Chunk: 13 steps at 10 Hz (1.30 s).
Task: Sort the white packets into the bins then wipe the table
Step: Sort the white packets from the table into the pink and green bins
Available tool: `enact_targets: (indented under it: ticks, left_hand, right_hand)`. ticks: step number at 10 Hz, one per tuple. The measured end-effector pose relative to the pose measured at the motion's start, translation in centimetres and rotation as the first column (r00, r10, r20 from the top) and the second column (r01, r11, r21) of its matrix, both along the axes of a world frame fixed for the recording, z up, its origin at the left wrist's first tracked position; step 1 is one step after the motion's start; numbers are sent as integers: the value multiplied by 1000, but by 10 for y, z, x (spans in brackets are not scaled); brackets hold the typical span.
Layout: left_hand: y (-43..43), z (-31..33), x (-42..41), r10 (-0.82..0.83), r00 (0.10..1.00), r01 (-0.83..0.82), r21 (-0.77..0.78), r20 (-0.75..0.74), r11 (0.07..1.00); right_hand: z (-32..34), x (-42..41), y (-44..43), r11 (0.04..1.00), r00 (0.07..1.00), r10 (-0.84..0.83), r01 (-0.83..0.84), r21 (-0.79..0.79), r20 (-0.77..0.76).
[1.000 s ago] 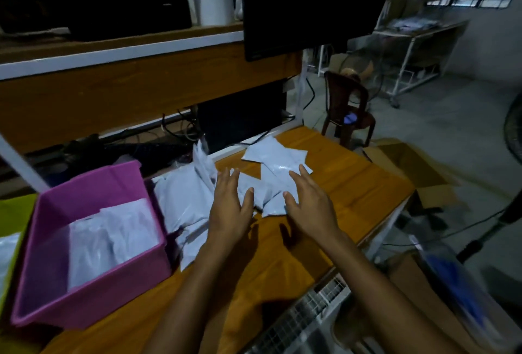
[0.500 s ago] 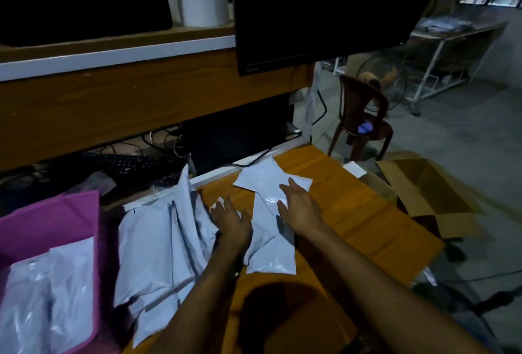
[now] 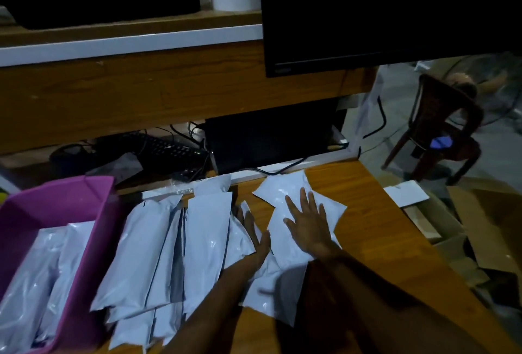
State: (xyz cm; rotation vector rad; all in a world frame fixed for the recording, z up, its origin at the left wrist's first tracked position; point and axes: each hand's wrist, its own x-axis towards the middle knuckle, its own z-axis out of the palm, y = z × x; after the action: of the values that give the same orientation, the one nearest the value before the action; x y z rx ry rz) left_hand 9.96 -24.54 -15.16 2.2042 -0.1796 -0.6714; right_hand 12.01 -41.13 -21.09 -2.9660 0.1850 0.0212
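White packets (image 3: 203, 235) lie in two heaps at the frame's centre: long ones beside the pink bin (image 3: 56, 187) at lower left, small ones under the right hand (image 3: 309, 229), which presses them flat with spread fingers and grips nothing. The left hand (image 3: 255, 233) lies flat and unclenched between the heaps. Slick plastic may slide under a flat palm, mixing the sizes or skidding off the wooden table (image 3: 367, 226).

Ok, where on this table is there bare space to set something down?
Bare wood lies right of the packets under the right hand, out to the table edge. Crowded between the pink bin and left hand: overlapping packets cover the wood.
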Motion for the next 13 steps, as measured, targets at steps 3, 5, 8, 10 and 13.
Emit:
enact_targets:
  ticks: [3,5,8,10,13]
  left_hand:
    - [-10,-74,36,-2,825,-30,47,565,998]
    - [-28,-38,34,-220,856,153,176,468,972]
    - [-27,13,-9,-257,699,308,42,667,950]
    - [0,45,-32,-198,610,370,-54,767,927]
    - [93,81,-90,-58,556,349,-170,829,921]
  right_hand:
    - [-12,3,-6,999,996,23,-26,41,81]
    - [18,-13,-11,984,975,-142,120,134,172]
    - [77,-80,-1,933,896,-358,331,143,262]
    - [107,-127,33,913,808,-405,334,233,428]
    - [130,-196,126,899,641,-426,223,377,638]
